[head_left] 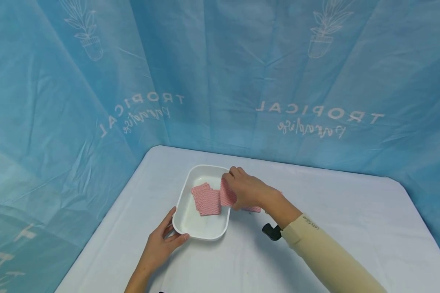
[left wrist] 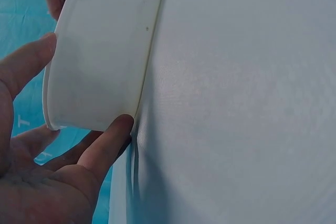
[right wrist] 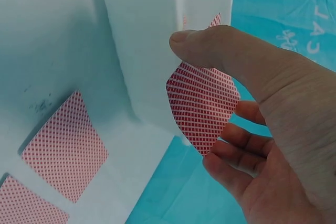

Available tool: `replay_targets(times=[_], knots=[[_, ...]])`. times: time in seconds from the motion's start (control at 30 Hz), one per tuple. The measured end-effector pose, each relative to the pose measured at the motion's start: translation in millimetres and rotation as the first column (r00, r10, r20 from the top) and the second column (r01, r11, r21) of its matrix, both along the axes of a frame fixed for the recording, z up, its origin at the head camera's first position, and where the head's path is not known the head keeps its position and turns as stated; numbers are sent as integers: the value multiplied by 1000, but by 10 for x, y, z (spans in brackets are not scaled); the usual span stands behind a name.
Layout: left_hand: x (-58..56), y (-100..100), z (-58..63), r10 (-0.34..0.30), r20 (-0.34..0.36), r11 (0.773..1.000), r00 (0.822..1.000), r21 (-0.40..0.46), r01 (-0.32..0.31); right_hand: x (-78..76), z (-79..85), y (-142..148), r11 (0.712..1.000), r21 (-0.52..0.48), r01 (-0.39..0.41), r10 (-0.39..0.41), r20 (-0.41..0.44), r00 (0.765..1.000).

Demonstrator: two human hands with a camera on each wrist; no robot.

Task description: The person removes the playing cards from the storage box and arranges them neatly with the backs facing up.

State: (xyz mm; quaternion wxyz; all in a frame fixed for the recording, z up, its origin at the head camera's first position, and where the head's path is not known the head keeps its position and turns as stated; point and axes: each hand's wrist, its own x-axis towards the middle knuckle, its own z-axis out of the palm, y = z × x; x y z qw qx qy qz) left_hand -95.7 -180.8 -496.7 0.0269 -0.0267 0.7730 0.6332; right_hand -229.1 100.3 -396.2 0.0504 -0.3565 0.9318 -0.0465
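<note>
My right hand (head_left: 246, 189) pinches a square card (right wrist: 202, 103) with a red-and-white checked pattern over the right rim of a white tray (head_left: 205, 232). The card bows between the thumb and the fingers in the right wrist view. Inside the tray lie overlapping checked cards (head_left: 210, 202) of the same kind. At the tray's near left corner is my left hand (head_left: 159, 244), its thumb and fairly straight fingers touching the outer walls on either side. From the left wrist, the tray wall (left wrist: 100, 61) shows close up, with fingertips against it.
Two more checked cards lie on the white-covered table right of the tray, one nearer the tray (right wrist: 65, 145) and one farther off (right wrist: 29, 203). Blue printed curtains (head_left: 234, 81) hang behind and left of the table. A black device (head_left: 271, 232) sits by my right wrist.
</note>
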Motion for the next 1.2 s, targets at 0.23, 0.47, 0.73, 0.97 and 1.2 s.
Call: replay_targets(times=[0.23,0.47,0.73,0.97,1.2], knots=[[-7,-15,-12,0,1,1000,1000,-17,0,-11,-25,95,1000,4,31,-31,-2,1000],[-24,-2,-23,7,30,1000,1000,-17,-7,-34,-71,115,999,36,25,-24,-8,1000],[-13,11,-15,12,26,1000,1000,-11,-12,-9,-68,150,998,46,34,-33,-12,999],[-20,10,-18,10,40,999,999,-30,-9,3,-79,251,996,26,83,-84,22,996],[-27,10,-35,12,42,1000,999,-24,-11,-2,-119,327,995,43,88,-90,44,995]])
